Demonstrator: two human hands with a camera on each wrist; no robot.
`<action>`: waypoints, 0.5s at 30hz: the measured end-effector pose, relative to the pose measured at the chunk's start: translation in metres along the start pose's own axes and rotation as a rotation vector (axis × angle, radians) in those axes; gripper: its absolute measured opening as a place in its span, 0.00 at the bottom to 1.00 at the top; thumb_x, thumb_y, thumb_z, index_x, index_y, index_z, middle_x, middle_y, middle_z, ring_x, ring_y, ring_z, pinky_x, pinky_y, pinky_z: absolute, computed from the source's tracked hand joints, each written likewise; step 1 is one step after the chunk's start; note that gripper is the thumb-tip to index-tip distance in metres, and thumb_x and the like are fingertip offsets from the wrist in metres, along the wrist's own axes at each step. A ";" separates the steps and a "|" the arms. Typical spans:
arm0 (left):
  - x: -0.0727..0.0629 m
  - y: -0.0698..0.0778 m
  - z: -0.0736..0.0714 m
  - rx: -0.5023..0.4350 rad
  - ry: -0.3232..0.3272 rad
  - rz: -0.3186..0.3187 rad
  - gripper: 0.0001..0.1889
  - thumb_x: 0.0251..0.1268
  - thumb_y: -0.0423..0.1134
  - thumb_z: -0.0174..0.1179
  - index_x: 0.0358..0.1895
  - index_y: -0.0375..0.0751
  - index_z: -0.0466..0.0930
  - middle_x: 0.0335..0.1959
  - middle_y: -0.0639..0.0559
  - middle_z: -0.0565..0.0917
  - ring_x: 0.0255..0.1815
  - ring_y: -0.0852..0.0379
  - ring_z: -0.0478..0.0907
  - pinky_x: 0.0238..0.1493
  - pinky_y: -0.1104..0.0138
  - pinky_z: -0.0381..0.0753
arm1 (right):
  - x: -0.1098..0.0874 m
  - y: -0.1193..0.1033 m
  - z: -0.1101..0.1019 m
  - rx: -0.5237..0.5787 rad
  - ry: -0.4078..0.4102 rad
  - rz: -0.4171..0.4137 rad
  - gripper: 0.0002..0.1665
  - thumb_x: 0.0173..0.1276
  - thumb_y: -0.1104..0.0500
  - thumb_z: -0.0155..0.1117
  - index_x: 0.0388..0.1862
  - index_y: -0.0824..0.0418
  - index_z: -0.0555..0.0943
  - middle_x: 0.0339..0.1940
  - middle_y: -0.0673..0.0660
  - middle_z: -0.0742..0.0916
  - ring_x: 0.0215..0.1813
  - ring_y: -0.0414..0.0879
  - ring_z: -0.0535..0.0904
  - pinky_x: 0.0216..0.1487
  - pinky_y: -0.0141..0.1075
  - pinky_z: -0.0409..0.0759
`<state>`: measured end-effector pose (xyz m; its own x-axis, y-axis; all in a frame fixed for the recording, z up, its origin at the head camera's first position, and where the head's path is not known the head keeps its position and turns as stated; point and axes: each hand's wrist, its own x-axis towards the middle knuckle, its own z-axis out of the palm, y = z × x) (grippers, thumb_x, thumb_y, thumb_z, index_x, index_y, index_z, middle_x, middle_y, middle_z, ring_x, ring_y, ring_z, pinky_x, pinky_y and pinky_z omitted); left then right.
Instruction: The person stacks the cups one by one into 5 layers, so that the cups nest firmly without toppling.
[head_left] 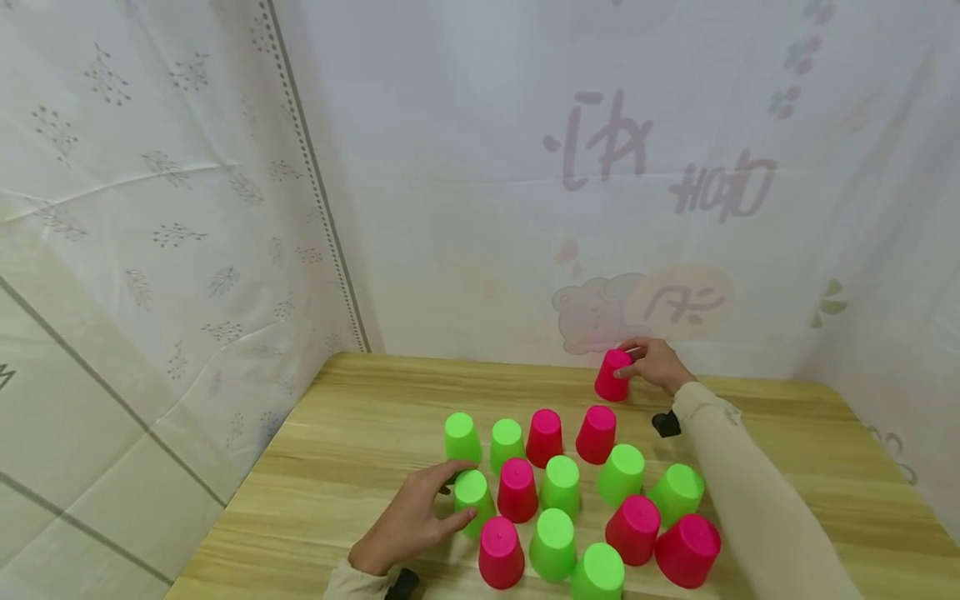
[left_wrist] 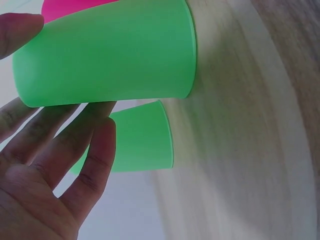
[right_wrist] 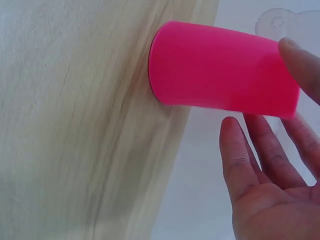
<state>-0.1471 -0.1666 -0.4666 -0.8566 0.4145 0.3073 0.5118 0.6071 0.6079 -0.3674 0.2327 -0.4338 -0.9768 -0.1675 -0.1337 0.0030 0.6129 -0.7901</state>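
Observation:
With the thumb on one side and fingers on the other, my left hand (head_left: pixel 412 518) grips an upside-down green cup (head_left: pixel 472 500) at the left of the group. In the left wrist view that green cup (left_wrist: pixel 105 55) fills the top, the thumb near its narrow end. A second green cup (left_wrist: pixel 142 137) is partly hidden behind the fingers. Near the table's back edge my right hand (head_left: pixel 660 365) holds a pink cup (head_left: pixel 611 379) by its narrow upper part. The right wrist view has this pink cup (right_wrist: pixel 220 70) between thumb and fingers, its wide rim at the wooden surface.
Several more upside-down cups, pink (head_left: pixel 546 437) and green (head_left: pixel 561 486), stand close together between the hands. They are on a wooden table (head_left: pixel 337 425). A patterned cloth wall (head_left: pixel 465 208) rises right behind its back edge. Black wrist devices (head_left: pixel 666 423) sit under the sleeves.

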 end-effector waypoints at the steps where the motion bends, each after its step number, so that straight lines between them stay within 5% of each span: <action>1: 0.001 0.001 -0.001 0.002 -0.001 -0.002 0.24 0.57 0.35 0.73 0.58 0.44 0.78 0.48 0.56 0.87 0.47 0.63 0.83 0.45 0.63 0.87 | -0.001 0.000 -0.002 0.005 -0.007 -0.003 0.36 0.62 0.59 0.73 0.66 0.70 0.71 0.65 0.75 0.77 0.64 0.67 0.76 0.65 0.56 0.79; 4: 0.002 0.003 -0.003 0.007 -0.006 -0.006 0.23 0.57 0.36 0.72 0.57 0.44 0.79 0.48 0.57 0.87 0.47 0.63 0.83 0.45 0.63 0.87 | -0.006 -0.003 -0.009 -0.002 -0.038 -0.009 0.37 0.64 0.59 0.72 0.67 0.72 0.69 0.66 0.77 0.76 0.66 0.68 0.75 0.66 0.57 0.78; 11: 0.005 0.008 -0.012 0.019 -0.004 0.018 0.23 0.57 0.36 0.73 0.57 0.42 0.79 0.48 0.57 0.87 0.47 0.63 0.83 0.45 0.63 0.87 | -0.029 -0.013 -0.030 -0.255 -0.168 -0.050 0.42 0.62 0.54 0.72 0.68 0.72 0.67 0.68 0.78 0.73 0.67 0.71 0.71 0.60 0.58 0.80; 15: 0.007 0.011 -0.022 0.035 -0.003 0.056 0.24 0.57 0.37 0.73 0.57 0.43 0.79 0.49 0.57 0.87 0.48 0.62 0.83 0.44 0.64 0.87 | -0.048 -0.018 -0.043 -0.301 -0.245 -0.057 0.45 0.64 0.50 0.72 0.70 0.73 0.65 0.67 0.79 0.73 0.64 0.70 0.75 0.60 0.56 0.82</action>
<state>-0.1490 -0.1716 -0.4412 -0.8265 0.4503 0.3379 0.5608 0.6060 0.5642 -0.3294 0.2633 -0.3874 -0.8932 -0.3651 -0.2625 -0.1485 0.7905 -0.5942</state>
